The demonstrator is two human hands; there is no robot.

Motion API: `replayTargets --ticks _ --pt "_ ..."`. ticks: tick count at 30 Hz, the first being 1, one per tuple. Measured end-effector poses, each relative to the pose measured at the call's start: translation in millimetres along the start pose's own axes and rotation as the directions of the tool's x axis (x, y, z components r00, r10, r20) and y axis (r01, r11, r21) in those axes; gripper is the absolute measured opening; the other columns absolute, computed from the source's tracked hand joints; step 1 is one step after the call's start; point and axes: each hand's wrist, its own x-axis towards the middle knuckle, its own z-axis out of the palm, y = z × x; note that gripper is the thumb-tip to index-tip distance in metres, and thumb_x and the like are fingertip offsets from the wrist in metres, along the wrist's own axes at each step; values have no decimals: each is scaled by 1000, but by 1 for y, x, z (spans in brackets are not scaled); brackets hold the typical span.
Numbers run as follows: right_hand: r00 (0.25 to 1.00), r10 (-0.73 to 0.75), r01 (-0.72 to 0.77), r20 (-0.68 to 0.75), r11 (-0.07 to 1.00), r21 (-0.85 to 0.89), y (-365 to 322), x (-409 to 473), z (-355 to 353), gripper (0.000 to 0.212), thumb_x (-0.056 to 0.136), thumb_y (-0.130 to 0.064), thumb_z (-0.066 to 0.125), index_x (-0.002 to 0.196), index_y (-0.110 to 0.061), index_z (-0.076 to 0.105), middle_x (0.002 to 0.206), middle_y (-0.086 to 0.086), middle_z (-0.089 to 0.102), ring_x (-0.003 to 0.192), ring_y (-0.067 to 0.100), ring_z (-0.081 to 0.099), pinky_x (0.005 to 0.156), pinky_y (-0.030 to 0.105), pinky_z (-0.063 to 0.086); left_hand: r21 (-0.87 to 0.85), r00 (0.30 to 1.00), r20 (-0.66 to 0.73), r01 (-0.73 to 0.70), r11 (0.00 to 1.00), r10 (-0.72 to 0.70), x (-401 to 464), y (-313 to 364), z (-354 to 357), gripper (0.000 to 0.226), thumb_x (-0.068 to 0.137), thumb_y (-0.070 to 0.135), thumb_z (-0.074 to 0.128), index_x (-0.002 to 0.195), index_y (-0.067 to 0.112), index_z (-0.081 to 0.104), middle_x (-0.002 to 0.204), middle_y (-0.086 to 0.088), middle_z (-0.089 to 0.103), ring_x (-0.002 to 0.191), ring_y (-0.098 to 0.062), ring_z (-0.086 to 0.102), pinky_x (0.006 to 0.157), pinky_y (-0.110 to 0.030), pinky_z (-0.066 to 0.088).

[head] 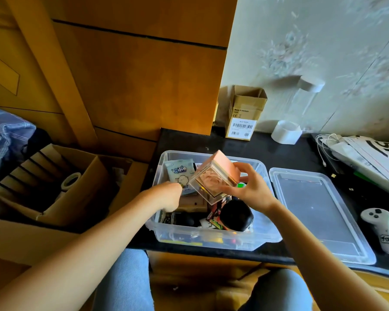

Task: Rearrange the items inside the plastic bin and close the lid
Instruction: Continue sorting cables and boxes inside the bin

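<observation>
Clear plastic bin, crowded, lid off on the counter right of my hands.

My right hand grips a pink box above it; my left hand reaches in, fingers hidden, so I cannot tell its grasp. Below sit a pouch and black ball; badly stacked, they might block the lid.
</observation>
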Motion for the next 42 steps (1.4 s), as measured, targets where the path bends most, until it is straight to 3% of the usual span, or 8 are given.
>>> replayTargets --ticks 6,14,17,21,25,29,35,42 --pt "998 1 1 -62 1000 27 17 -2 -5 70 68 -33 81 125 -27 42 118 -6 49 101 13 57 77 30 55 139 971 229 30 990 -62 16 14 21 21 97 20 49 94 3 58 66 -7 49 50 -16 45 45 -23 38" --pt "994 -50 59 -100 994 96 31 -7 2 66 69 -31 81 122 -31 41 122 -1 50 108 14 55 85 31 53 75 970 237 36 997 -53 21 8 44 26 97 12 40 73 10 50 67 0 36 56 -11 31 61 -23 35" --pt "993 -56 67 -104 992 104 31 -7 3 66 69 -32 80 122 -32 41 122 -1 50 107 14 55 85 32 53 -29 992 113 59 998 -55 22 2 41 25 95 14 41 117 10 51 72 4 35 58 -8 32 66 -27 35" --pt "990 -53 69 -130 991 118 30 -7 1 68 69 -33 80 125 -28 42 124 0 50 106 14 56 83 31 54 -99 994 108 38 994 -27 20 0 29 62 99 10 35 149 6 -1 126 -14 46 62 -5 30 58 -22 29" --pt "989 -72 90 -126 987 137 29 -9 2 70 70 -31 80 129 -25 41 126 0 49 110 16 55 83 34 55 -125 999 32 9 992 -5 17 5 22 57 99 7 34 150 6 7 158 -9 0 129 -22 37 103 -32 33" --pt "985 -63 90 -160 981 171 29 -9 1 67 70 -32 80 126 -26 44 124 -2 50 109 14 56 83 32 55 -261 992 -126 -31 965 -2 24 7 28 51 97 5 37 146 8 23 157 -7 11 138 -23 27 110 -34 27" --pt "983 -48 81 -179 981 179 29 -11 3 66 70 -37 79 125 -28 44 123 -6 50 108 12 55 83 30 54 -338 970 -242 -124 933 41 38 13 43 50 94 9 49 140 15 32 148 -6 29 129 -22 39 104 -34 36" --pt "982 -39 75 -184 978 193 29 -11 3 60 72 -37 78 121 -33 43 118 -10 52 105 10 56 79 26 54 80 967 -175 -171 982 183 44 14 28 56 87 15 59 137 32 41 133 -2 53 110 -24 57 80 -31 50"
